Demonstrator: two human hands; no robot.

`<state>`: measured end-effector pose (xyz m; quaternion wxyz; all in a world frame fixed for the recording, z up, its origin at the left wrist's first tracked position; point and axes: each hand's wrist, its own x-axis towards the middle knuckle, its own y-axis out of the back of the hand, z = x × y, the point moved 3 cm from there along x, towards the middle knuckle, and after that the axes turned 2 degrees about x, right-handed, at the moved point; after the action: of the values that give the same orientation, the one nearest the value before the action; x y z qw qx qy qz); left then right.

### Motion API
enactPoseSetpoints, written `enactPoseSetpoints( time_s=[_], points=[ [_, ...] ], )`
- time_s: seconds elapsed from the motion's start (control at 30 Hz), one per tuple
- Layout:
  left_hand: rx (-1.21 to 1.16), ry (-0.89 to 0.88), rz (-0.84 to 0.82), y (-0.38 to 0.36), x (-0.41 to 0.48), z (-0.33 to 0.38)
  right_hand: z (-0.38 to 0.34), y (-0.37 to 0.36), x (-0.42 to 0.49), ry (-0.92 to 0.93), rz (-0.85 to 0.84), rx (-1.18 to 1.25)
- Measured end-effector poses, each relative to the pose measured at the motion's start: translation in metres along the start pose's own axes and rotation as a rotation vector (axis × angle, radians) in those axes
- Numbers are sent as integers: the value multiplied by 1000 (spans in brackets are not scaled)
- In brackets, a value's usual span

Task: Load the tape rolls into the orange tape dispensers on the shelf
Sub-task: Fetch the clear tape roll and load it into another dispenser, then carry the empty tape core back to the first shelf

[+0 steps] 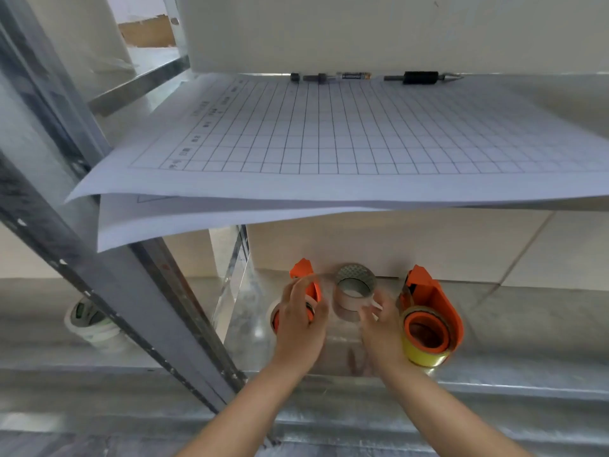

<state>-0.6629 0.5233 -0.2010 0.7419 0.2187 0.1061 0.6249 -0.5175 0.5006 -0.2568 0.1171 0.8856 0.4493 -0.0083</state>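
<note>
On the lower metal shelf [494, 367], two hands reach in: the left hand [301, 319] spreads over one orange dispenser [304, 285], the right hand [382, 319], fingers loosely apart, touches a loose tape roll [355, 290]. A second dispenser [431, 311] holds yellow tape [420, 352]. Above lie two gridded sheets [329, 140], writing unreadable, and two pens [379, 77].

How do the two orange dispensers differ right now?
The right dispenser stands free, untouched, with a yellow roll on its hub. The left dispenser is mostly hidden under the left hand, so its load is unclear. Both are orange and sit on the lower shelf, either side of a loose roll.
</note>
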Motion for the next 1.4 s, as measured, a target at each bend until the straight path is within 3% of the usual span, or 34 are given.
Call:
enactPoseSetpoints(
  time_s=[0.07, 0.17, 0.3, 0.63, 0.83, 1.0, 1.4],
  points=[
    [-99, -22, -172, -21, 3, 15, -1, 5, 14, -24, 9, -31],
    [-365, 197, -290, -51, 17, 21, -1, 7, 27, -46, -17, -97],
    [-301, 480, -225, -75, 40, 10, -1, 5, 38, -83, -85, -59],
    [-407, 562, -82, -94, 56, 14, -2, 3, 51, -112, -240, 3],
    [-363, 449, -153, -90, 47, 22, -13, 11, 33, 55, -169, -25],
    [-367, 314, -115, -73, 20, 43, -36, 23, 1, 288, -73, -259],
    [-398, 194, -294, -71, -22, 63, -44, 53, -38, 227, 265, -120]
  ],
)
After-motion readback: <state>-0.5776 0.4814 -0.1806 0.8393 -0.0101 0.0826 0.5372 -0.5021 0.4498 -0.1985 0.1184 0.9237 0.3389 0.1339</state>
